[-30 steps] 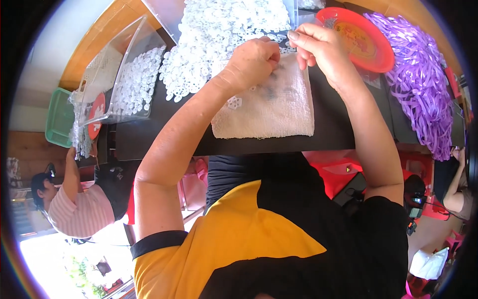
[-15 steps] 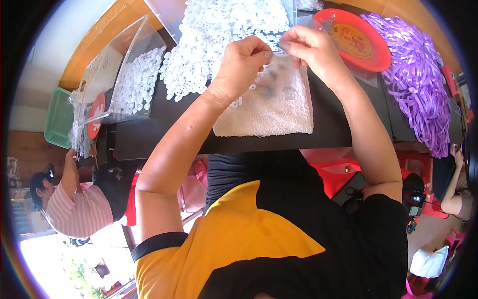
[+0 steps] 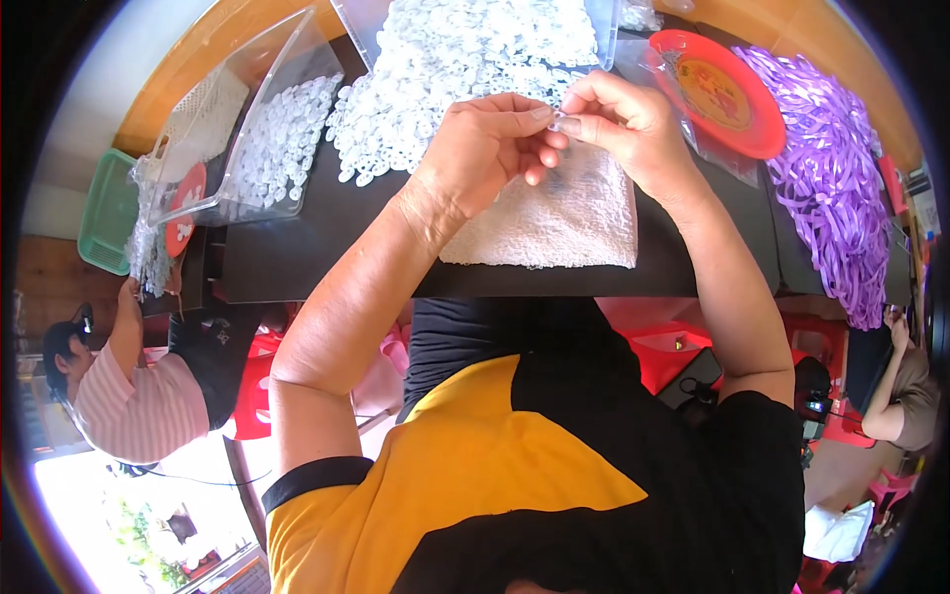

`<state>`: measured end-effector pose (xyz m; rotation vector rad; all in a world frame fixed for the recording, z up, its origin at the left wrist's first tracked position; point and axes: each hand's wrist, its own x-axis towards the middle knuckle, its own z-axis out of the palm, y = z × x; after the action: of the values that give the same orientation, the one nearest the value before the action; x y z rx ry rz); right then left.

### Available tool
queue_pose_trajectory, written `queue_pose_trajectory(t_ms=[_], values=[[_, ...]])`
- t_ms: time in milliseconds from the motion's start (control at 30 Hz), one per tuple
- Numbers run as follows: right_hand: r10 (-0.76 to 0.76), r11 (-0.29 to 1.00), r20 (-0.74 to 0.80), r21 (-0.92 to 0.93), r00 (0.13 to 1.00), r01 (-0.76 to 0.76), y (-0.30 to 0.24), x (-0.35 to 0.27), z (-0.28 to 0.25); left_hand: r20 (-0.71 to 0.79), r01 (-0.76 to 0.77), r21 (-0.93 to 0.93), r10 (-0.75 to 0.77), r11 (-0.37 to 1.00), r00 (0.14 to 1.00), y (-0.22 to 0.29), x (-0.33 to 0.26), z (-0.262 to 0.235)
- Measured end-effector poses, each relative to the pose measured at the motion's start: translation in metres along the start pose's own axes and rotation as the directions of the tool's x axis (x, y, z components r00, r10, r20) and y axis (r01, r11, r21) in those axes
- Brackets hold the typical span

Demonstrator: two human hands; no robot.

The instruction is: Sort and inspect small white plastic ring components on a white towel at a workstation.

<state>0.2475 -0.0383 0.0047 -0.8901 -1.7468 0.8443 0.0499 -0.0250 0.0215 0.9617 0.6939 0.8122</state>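
Observation:
My left hand (image 3: 485, 150) and my right hand (image 3: 635, 129) meet above a folded whitish towel (image 3: 564, 230). Thumb and forefinger of each are pinched together at a tiny pale piece (image 3: 556, 123); its kind is too small to make out. The other fingers of my left hand are loosely curled. Just beyond, a heap of small white ring-like pieces (image 3: 396, 124) spills from a clear plastic bin (image 3: 606, 35) onto the dark table (image 3: 327, 252).
A second clear bin (image 3: 265, 107) with similar pieces (image 3: 287, 139) stands left. To the right are a red plate (image 3: 775, 137) and piled purple ribbons (image 3: 826, 198). A green basket (image 3: 102, 223) and a person in a striped shirt (image 3: 148, 406) are far left; another person (image 3: 905, 396) is right.
My hands were apart and have come together, fingertips meeting at the tiny piece. The left hand moved right and its lower fingers loosened. The view shifted slightly.

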Motion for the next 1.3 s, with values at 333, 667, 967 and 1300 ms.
queue_pose_trajectory(t_ms=[333, 667, 967, 1300], values=[[0.008, 1.0, -0.041, -0.02, 0.999, -0.009, -0.006, -0.002, 0.011, 0.052, -0.023, -0.03, 0.025, 0.999, 0.998, -0.004, 0.012, -0.023], [-0.217, 0.926, -0.049, -0.325, 0.975, 0.19, -0.001, -0.001, 0.019, -0.013, -0.077, -0.007, 0.077, 0.997, 0.997, -0.01, 0.013, -0.022], [-0.216, 0.932, 0.022, -0.292, 0.976, 0.213, -0.004, 0.0, 0.014, -0.008, -0.098, -0.034, 0.098, 0.995, 0.995, -0.007, 0.004, -0.02], [-0.223, 0.914, 0.017, -0.344, 0.975, 0.215, -0.007, -0.002, 0.016, -0.09, -0.173, -0.038, 0.169, 0.984, 0.981, -0.013, 0.001, -0.016]])
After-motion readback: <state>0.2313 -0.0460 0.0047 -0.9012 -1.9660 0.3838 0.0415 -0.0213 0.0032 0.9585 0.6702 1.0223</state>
